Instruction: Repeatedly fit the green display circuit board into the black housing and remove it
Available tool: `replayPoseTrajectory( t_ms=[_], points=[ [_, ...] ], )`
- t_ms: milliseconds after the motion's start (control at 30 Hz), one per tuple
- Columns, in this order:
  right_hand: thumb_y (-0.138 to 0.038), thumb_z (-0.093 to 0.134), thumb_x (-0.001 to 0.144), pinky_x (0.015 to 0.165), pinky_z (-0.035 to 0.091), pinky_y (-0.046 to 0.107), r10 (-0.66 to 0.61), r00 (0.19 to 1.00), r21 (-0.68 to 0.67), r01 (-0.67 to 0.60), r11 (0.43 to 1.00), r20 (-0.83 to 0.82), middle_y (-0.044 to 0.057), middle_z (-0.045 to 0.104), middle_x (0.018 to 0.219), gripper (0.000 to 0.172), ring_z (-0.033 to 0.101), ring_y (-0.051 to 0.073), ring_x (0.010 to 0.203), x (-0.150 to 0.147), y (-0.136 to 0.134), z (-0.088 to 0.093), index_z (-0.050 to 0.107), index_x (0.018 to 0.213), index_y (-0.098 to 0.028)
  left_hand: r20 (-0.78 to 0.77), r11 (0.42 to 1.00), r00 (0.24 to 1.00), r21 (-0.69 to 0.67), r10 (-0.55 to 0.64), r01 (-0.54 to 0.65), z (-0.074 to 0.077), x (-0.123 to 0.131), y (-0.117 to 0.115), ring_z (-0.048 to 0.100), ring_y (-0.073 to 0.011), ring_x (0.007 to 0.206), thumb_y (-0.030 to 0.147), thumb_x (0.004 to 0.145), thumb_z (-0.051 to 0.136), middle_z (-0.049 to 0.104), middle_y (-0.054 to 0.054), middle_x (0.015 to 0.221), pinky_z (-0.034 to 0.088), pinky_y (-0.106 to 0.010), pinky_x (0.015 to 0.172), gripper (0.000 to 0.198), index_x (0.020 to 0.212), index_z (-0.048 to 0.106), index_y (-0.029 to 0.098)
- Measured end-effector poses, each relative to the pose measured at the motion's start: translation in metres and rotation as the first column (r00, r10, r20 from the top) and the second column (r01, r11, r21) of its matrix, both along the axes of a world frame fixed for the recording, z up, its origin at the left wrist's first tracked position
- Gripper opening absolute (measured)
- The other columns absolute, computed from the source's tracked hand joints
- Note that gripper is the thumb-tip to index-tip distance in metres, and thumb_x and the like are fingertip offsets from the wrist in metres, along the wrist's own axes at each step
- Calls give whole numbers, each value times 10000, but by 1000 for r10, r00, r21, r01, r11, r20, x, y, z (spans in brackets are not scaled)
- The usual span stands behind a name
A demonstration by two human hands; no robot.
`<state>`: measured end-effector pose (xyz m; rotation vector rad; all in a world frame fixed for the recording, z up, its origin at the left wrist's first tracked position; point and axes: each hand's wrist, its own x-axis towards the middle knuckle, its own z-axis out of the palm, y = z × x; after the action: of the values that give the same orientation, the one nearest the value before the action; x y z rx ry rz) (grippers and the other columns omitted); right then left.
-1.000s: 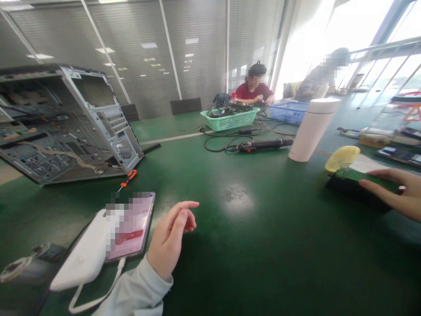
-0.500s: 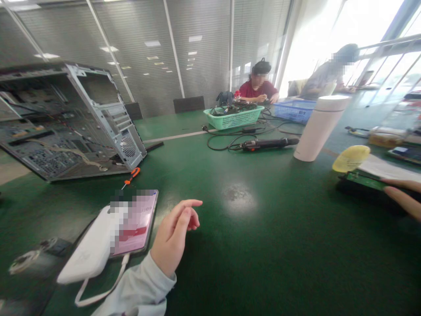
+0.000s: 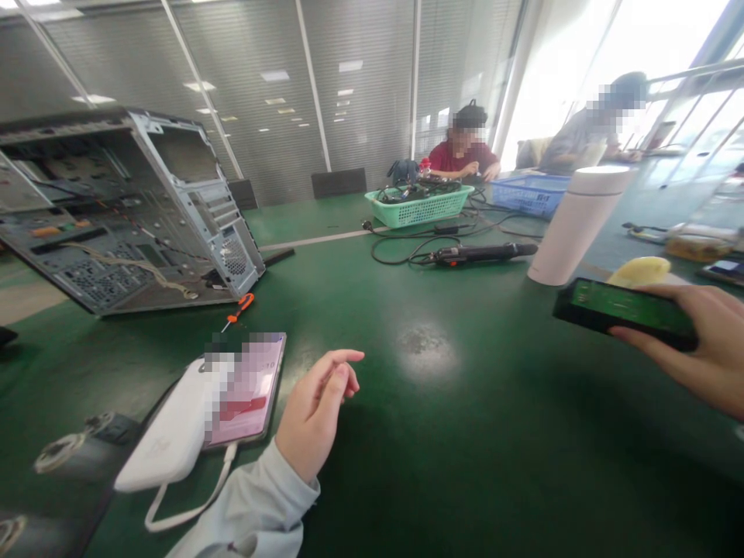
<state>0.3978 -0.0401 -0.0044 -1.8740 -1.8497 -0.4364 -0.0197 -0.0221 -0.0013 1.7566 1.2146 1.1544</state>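
At the right, my right hand (image 3: 712,341) grips a black, box-shaped part with a green circuit board (image 3: 628,306) in its upper side. Thumb and fingers clasp its right end, above the table. My left hand (image 3: 318,407) rests near the middle of the table, index finger stretched out and the others loosely curled, with nothing seen in it. Just left of it lie a phone (image 3: 256,403) with a lit screen and a white power bank (image 3: 168,434) with a white cable. Behind the phone is an orange-handled screwdriver (image 3: 241,308).
An opened computer case (image 3: 191,225) stands at the left. Further back are a black electric screwdriver (image 3: 482,254), a green basket (image 3: 424,209) of cables and a blue basket (image 3: 528,194). A pink bottle (image 3: 575,225) and a yellow object (image 3: 639,271) stand near my right hand. Two people sit beyond.
My right hand has come further into view, moving left with the circuit-board part, which is now raised and tilted to show its green side. My left hand holds the same pose.
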Motion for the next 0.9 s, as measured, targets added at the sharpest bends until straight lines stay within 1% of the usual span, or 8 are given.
replayPoseTrajectory(
  t_ms=[100, 233, 300, 400, 500, 667, 767, 900],
  points=[
    [-739, 206, 881, 799, 428, 343, 224, 974, 108, -224, 969, 11, 127, 521, 1021, 703, 520, 214, 954, -75, 1, 24, 449, 1135, -130, -20, 999, 999, 11, 34, -34, -1, -2, 1, 541, -154, 685, 341, 877, 404, 554, -18, 717, 439, -277, 612, 283, 956, 612, 167],
    [-436, 400, 944, 822, 438, 316, 484, 867, 106, -473, 875, -123, 72, 497, 1082, 340, 509, 174, 968, -153, 2, 35, 428, 1174, -188, -15, 999, 999, 34, 30, -30, -3, -4, 2, 550, -192, 863, 282, 822, 457, 566, -54, 905, 457, -311, 699, 297, 1083, 560, 185],
    [-296, 467, 903, 827, 445, 317, 552, 804, 105, -543, 833, -222, 58, 491, 1080, 280, 492, 175, 985, -182, 3, 34, 431, 1165, -203, -7, 999, 1000, 53, 12, -11, -5, -4, 2, 527, -218, 988, 231, 760, 502, 548, -76, 1039, 463, -338, 762, 452, 1210, 469, 197],
    [-160, 530, 832, 837, 459, 333, 610, 725, 107, -612, 784, -320, 54, 483, 1082, 339, 478, 182, 988, -216, 5, 26, 431, 1153, -206, -37, 996, 999, 83, -23, 26, -8, -3, 2, 481, -246, 1119, 188, 707, 553, 498, -100, 1191, 440, -387, 870, 636, 1307, 344, 206],
    [-93, 540, 801, 872, 466, 353, 650, 673, 106, -661, 743, -352, 62, 463, 1117, 420, 459, 189, 1021, -234, 7, 10, 408, 1184, -203, -127, 994, 992, 108, -21, 34, -9, -2, 2, 516, -245, 1093, 168, 707, 565, 523, -99, 1168, 408, -418, 925, 570, 1250, 395, 192],
    [-76, 483, 829, 955, 435, 386, 686, 646, 111, -696, 709, -335, 74, 423, 1182, 481, 421, 195, 1095, -234, 11, -11, 349, 1270, -211, -204, 995, 978, 78, -51, 68, -8, -2, 3, 586, -226, 951, 141, 684, 596, 587, -65, 1012, 466, -381, 830, 366, 1039, 513, 182],
    [-119, 512, 843, 940, 446, 374, 687, 635, 114, -700, 705, -353, 71, 426, 1178, 485, 432, 190, 1088, -230, 12, -12, 337, 1282, -225, -219, 995, 975, 82, -38, 57, -8, -2, 5, 590, -221, 949, 183, 698, 637, 594, -59, 1011, 465, -380, 840, 363, 1040, 517, 187],
    [-170, 570, 840, 879, 470, 336, 688, 636, 124, -696, 707, -350, 58, 442, 1136, 410, 460, 177, 1035, -228, 13, -5, 398, 1208, -227, -228, 995, 972, 67, -51, 68, -6, -2, 6, 593, -215, 955, 244, 716, 663, 606, -56, 1026, 465, -379, 856, 371, 1058, 525, 199]
  ],
)
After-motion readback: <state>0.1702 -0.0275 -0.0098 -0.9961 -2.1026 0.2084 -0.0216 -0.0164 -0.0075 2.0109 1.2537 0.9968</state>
